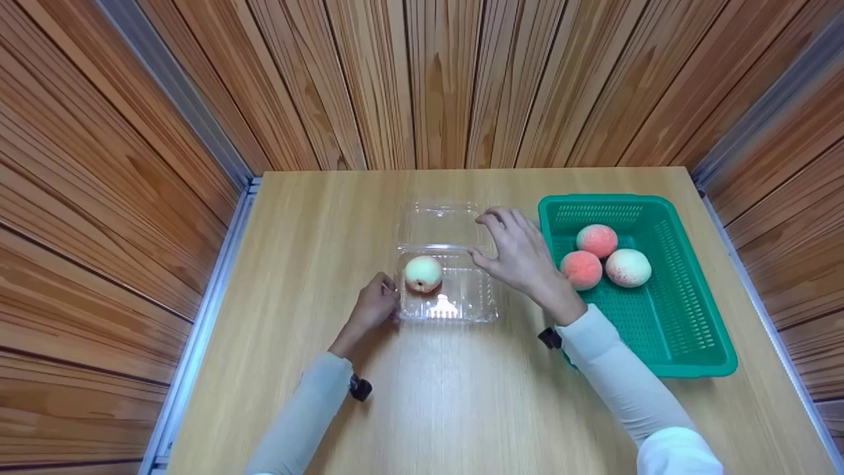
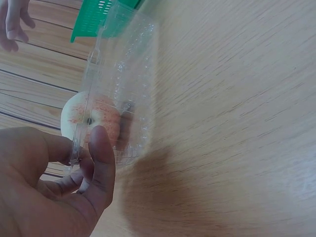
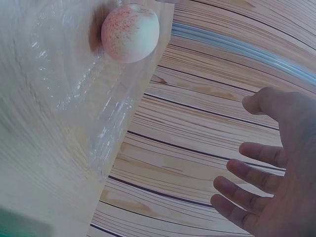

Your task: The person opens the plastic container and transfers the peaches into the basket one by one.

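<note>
A clear plastic clamshell box (image 1: 465, 284) lies with its lid folded back on the table. Inside its left part sits a pale yellow and red peach (image 1: 423, 274), also plain in the left wrist view as a peach (image 2: 101, 116). My left hand (image 1: 377, 302) pinches the rim at the box's left side between thumb and fingers (image 2: 102, 158). Above the right edge of the box my right hand (image 1: 517, 254) hovers with fingers spread and nothing in them; the right wrist view shows this hand (image 3: 276, 173) apart from the peach (image 3: 131, 33).
A green plastic basket (image 1: 709, 316) stands on the right of the table. It holds two pinkish peaches (image 1: 597, 241) and a paler speckled one (image 1: 628, 268). Wood-panelled walls (image 1: 442, 86) enclose the wooden table (image 1: 461, 409) at the back and sides.
</note>
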The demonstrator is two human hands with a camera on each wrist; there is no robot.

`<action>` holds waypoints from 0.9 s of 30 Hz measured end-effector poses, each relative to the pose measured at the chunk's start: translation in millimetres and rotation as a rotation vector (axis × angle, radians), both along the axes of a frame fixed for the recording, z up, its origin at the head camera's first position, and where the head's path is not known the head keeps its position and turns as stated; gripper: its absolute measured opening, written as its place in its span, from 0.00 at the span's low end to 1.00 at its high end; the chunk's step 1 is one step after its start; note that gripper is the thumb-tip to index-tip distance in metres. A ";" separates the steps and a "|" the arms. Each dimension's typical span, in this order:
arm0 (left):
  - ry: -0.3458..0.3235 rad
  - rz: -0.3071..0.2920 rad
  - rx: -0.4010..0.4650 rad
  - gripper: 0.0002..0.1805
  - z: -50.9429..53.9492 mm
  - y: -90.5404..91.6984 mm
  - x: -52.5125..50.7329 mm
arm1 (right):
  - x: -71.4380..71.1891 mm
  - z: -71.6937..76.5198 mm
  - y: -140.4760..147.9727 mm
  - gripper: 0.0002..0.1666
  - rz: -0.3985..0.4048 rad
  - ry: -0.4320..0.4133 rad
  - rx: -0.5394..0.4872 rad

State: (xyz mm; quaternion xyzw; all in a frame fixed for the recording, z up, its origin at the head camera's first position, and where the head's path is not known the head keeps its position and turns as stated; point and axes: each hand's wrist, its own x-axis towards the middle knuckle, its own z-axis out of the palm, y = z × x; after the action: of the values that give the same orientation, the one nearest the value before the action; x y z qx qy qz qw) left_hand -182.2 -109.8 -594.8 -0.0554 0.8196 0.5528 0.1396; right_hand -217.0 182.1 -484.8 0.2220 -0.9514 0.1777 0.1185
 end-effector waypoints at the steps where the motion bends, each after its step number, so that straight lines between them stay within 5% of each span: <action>1: 0.000 0.001 0.003 0.02 0.1 -0.1 0.1 | -0.2 -0.3 -0.5 0.32 0.003 0.001 -0.001; 27: 0.012 0.002 -0.030 0.04 -2.3 -1.1 -0.7 | 0.7 -1.8 -19.0 0.33 0.055 0.003 -0.006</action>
State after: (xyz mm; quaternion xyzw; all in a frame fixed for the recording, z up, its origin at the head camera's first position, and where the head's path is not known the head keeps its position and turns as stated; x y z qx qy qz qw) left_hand -182.9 -110.9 -597.0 -0.0549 0.8286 0.5410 0.1331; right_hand -216.3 163.0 -486.6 0.2480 -0.9442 0.1836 0.1154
